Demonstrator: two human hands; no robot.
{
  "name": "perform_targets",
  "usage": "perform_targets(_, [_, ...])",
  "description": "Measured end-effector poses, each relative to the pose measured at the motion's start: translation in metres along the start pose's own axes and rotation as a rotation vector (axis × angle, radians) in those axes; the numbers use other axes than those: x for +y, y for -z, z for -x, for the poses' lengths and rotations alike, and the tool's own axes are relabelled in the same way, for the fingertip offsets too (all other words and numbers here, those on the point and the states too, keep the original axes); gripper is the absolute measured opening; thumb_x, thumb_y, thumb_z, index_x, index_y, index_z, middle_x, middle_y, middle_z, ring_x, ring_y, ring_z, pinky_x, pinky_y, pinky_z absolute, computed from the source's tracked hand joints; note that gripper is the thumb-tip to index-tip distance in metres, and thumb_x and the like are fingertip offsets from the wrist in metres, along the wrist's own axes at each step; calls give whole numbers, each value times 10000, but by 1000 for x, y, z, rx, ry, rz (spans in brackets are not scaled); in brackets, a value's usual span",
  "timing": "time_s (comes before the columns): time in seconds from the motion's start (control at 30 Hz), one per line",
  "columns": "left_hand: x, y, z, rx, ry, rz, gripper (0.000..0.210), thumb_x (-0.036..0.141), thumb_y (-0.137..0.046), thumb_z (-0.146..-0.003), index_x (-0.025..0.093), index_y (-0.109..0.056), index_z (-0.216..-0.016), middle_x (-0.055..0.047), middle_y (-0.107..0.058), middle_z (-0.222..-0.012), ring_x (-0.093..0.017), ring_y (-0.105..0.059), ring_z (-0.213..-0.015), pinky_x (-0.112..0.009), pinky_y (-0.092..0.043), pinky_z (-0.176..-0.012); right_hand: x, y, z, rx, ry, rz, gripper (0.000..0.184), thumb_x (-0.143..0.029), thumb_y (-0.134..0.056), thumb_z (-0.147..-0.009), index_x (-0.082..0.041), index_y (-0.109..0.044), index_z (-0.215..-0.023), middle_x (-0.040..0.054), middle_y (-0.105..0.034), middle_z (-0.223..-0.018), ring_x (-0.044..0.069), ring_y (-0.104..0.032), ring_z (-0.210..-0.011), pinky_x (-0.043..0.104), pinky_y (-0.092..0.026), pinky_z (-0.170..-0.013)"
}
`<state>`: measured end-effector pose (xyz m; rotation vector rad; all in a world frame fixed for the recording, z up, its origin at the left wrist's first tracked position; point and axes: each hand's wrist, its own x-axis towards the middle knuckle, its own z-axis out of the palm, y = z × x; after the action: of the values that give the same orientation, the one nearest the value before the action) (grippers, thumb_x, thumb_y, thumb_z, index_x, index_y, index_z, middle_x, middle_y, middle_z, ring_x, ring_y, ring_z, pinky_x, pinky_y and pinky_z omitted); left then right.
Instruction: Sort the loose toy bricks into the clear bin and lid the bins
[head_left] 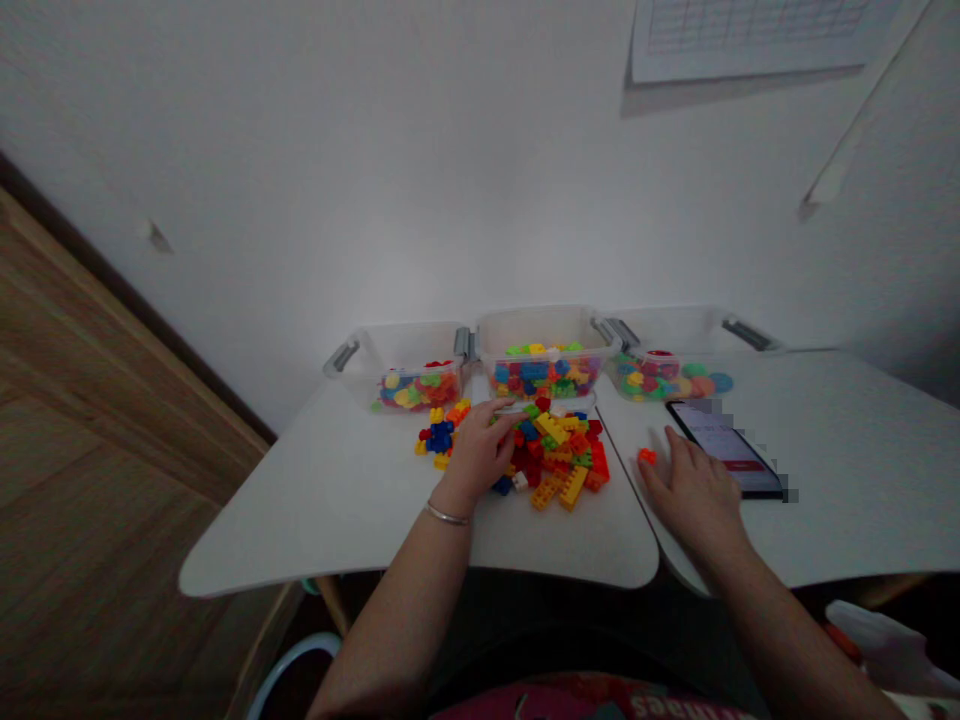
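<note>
A heap of toy building bricks [551,455] in yellow, orange, red, green and blue lies on the white table. My left hand [480,450], with a bracelet at the wrist, rests over the heap's left side, its fingers stretched out among the bricks. A figure-like cluster of blue and yellow bricks [441,434] lies left of that hand. To the right, my right hand [697,490] is on the table with thumb and index finger apart. A small orange brick [647,456] sits by the thumb tip; whether they touch, I cannot tell.
Three clear plastic bins stand along the wall: the left bin [409,345], the middle bin [517,330] and the right bin [675,330], all holding colourful pieces. A phone or tablet [731,450] lies beside my right hand. A gap [626,460] separates two tabletops.
</note>
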<state>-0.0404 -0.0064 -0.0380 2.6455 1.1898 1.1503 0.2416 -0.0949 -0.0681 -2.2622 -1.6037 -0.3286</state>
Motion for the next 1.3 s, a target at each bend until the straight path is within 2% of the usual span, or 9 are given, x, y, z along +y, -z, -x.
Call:
perform_targets(0.23, [1,0,0,11,-13,16,337,90,-512,-860,231,-675,-1119,-89,-613,-1222,-233,-564,-1142,-436,-480,-998,-6,-18,-29,-63,163,-108,600,-417,-469,-897,-59,-470,-1379,197,-629,-1251,322,-595,-1114,439,-433,-953])
perform_targets(0.4, [1,1,0,-3,-16,21,319,96,-509,-867,212,-677,-1111,-101,-614,-1222,-237,-562,-1140,-438,-479,-999,-16,-26,-46,-63,338,-134,420,-307,-544,-849,-127,-618,-1221,147,-677,-1166,290,-626,-1019,421,-463,-904])
perform_targets(0.57, [1,1,0,-17,-10,26,324,88,-507,-862,207,-684,-1106,-107,-609,-1233,-239,-566,-1145,-439,-481,-1000,-18,-26,-55,39,476,-105,281,-208,-527,-848,-125,-701,-1052,131,-703,-1088,281,-579,-1077,403,-419,-989])
perform_targets(0.7, [1,1,0,-19,-6,45,315,96,-512,-864,204,-686,-1103,-112,-606,-1233,-236,-568,-1148,-432,-485,-1001,-13,-29,-50,136,356,-49,336,-285,-530,-870,-140,-686,-1130,133,-665,-1191,335,-518,-1171,469,-400,-992])
perform_targets(0.83, [0,0,1,-24,0,47,318,97,-516,-864,214,-682,-1108,-103,-605,-1237,-237,-567,-1151,-441,-485,-1005,-7,-36,-51,53,269,-70,379,-337,-518,-883,-110,-675,-1144,165,-673,-1127,313,-581,-1031,445,-444,-910])
perform_targets(0.93, [0,-1,1,-33,4,45,323,97,-513,-866,213,-680,-1117,-105,-606,-1238,-239,-566,-1153,-445,-483,-1009,-6,-40,-58,-2,262,-169,336,-288,-498,-872,-118,-702,-1078,156,-679,-1049,285,-594,-971,412,-447,-898])
perform_targets(1.03, [-1,-2,1,-37,-1,45,318,98,-517,-865,213,-685,-1109,-105,-608,-1235,-238,-569,-1149,-442,-485,-1008,-10,-40,-65,-31,245,-390,264,-266,-520,-819,-151,-732,-927,139,-677,-960,265,-599,-918,395,-445,-885])
perform_targets(1.17, [-1,-3,0,-37,-13,48,310,102,-525,-860,214,-690,-1097,-98,-612,-1225,-236,-572,-1144,-431,-489,-1005,-21,-39,-72,-17,62,-853,153,-331,-602,-712,-211,-695,-710,80,-672,-817,252,-599,-875,392,-443,-868])
perform_targets(1.3, [-1,-4,-1,-51,-12,54,310,109,-525,-863,220,-686,-1103,-89,-617,-1213,-233,-573,-1136,-427,-493,-998,-39,-39,-79,28,-67,-1025,285,-429,-530,-770,-195,-691,-789,76,-698,-880,239,-611,-884,397,-452,-857])
